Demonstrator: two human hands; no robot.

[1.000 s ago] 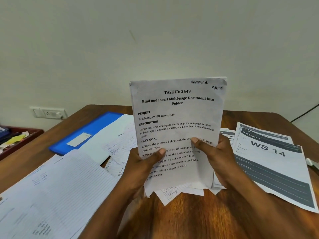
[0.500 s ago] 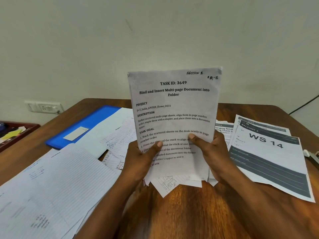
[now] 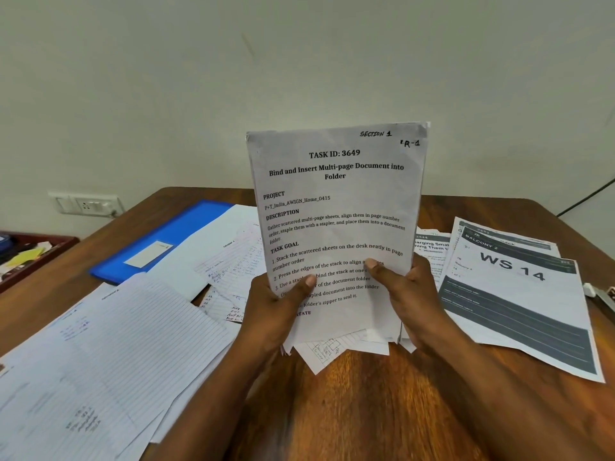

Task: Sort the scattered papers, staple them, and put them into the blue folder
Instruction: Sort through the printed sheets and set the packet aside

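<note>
I hold a stack of papers (image 3: 336, 201) upright above the wooden table (image 3: 359, 404); its front sheet reads "TASK ID: 3649". My left hand (image 3: 276, 311) grips the stack's lower left, thumb across the print. My right hand (image 3: 406, 294) grips the lower right the same way. The stack's bottom edges are uneven, and a sketched sheet pokes out below. The blue folder (image 3: 159, 241) lies flat at the table's far left, partly under loose sheets. Lined sheets (image 3: 109, 354) spread over the left side. Printed sheets marked "WS 14" (image 3: 519, 294) lie to the right.
A dark red tray (image 3: 30, 257) with small items sits off the table's left edge. A wall socket (image 3: 86, 204) is on the wall behind it. A small metal and white object (image 3: 599, 294) shows at the right table edge. A black cable (image 3: 589, 197) runs down the wall.
Both hands kept their grip while the stack shifted slightly left and higher in view. The sheets on the table have not moved.
</note>
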